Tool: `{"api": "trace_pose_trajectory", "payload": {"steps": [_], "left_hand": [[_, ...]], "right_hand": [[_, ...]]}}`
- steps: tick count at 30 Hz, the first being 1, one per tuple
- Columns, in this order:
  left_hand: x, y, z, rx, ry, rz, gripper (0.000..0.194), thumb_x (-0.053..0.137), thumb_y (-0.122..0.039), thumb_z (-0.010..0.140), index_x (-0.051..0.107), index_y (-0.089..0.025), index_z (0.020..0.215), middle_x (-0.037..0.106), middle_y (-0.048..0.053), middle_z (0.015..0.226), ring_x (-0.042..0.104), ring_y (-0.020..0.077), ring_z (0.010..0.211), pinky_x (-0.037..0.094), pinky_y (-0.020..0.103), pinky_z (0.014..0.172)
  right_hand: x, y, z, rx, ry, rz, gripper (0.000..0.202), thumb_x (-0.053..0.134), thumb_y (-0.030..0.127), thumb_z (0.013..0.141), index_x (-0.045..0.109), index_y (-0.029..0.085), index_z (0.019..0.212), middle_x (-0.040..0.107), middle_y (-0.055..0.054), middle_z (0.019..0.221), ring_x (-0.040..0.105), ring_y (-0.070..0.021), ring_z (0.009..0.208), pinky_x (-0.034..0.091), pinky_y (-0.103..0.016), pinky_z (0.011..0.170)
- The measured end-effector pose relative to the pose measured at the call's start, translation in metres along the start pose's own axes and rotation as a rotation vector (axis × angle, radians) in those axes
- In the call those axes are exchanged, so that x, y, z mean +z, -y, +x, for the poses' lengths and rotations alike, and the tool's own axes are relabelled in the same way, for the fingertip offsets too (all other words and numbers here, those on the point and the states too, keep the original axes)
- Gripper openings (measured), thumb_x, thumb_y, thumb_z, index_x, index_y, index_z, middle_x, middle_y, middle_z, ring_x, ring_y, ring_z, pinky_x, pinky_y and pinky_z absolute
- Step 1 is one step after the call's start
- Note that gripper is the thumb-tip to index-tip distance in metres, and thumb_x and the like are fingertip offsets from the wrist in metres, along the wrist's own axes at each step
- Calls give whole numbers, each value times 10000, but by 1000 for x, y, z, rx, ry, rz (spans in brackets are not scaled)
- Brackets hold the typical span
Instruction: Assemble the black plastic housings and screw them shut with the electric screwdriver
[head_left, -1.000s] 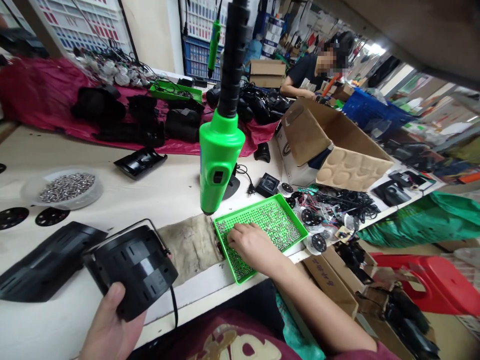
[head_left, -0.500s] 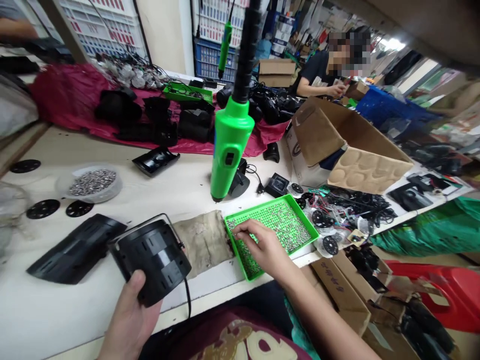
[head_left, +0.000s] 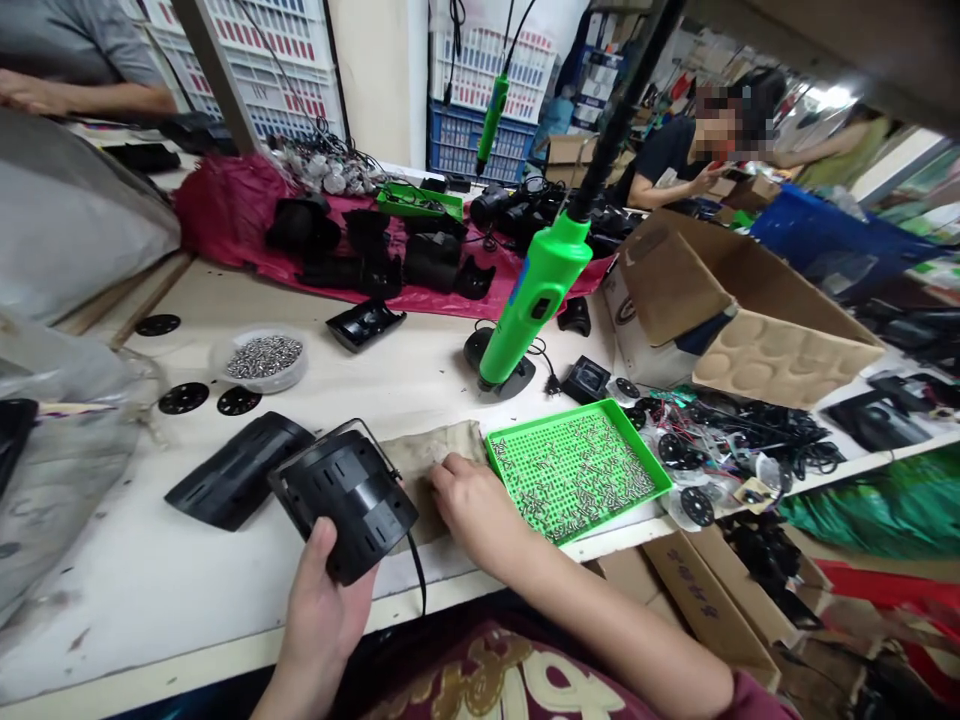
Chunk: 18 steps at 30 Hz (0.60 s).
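White and crowded, my workbench (head_left: 112, 640) frames a black housing (head_left: 349, 500) near its front edge, long axis apparently tilted eight to two o'clock, cord (head_left: 421, 575) dropping at five. My left hand (head_left: 331, 605) grips it from below, likely for steadiness. At three, my right hand's (head_left: 476, 510) fingers bunch together (around anything? I cannot tell) beside the green tray (head_left: 547, 445), presumably placed for reach; a green screwdriver (head_left: 534, 300) hangs at one.

Beyond the green screw tray (head_left: 615, 516), a hanging electric screwdriver (head_left: 536, 300) is obstructing; wired parts (head_left: 679, 452) are crowding the tray's right, a black bracketed housing (head_left: 352, 500) its left. Toward its far left, bare tabletop (head_left: 420, 385) is leaving passage.
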<state>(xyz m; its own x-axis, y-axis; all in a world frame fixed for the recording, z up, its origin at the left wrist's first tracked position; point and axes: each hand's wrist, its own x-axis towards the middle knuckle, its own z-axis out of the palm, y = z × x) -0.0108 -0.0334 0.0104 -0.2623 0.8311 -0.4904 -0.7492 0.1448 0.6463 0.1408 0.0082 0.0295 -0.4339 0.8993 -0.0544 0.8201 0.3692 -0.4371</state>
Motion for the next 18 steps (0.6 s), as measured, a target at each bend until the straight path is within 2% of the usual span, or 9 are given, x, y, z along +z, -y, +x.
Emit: {"api": "trace_pose_trajectory", "payload": {"steps": [4,8,14,18], "left_hand": [[-2,-1,1,-8,28,-33,732,849,-555,500,690,-271,1156,747,48,1086,684,300,1008,508,449,975],[-5,0,3,-35,64,-36,711,831,-558,544,684,-256,1170,759,61,1024,665,303,1060,493,446,991],[-8,1,3,-42,77,-54,702,822,-543,578,669,-242,1193,761,59,1011,654,293,1080,469,440,1018],[-8,2,4,-42,74,-68,704,831,-523,577,662,-245,1201,756,56,1038,632,306,1120,463,450,1023]], "right_hand": [[-14,-2,-3,43,16,-66,214,490,38,893,643,113,1021,646,-105,930,642,-232,838,506,-353,753],[-25,-4,-1,59,16,-106,177,497,96,926,661,150,964,643,-89,932,628,-240,872,476,-369,799],[-14,-1,8,0,37,-57,107,572,102,879,662,160,868,642,-79,881,617,-248,859,451,-381,790],[-8,-4,8,-25,-6,90,125,568,58,841,622,167,809,630,-44,822,608,-200,794,462,-330,745]]}}
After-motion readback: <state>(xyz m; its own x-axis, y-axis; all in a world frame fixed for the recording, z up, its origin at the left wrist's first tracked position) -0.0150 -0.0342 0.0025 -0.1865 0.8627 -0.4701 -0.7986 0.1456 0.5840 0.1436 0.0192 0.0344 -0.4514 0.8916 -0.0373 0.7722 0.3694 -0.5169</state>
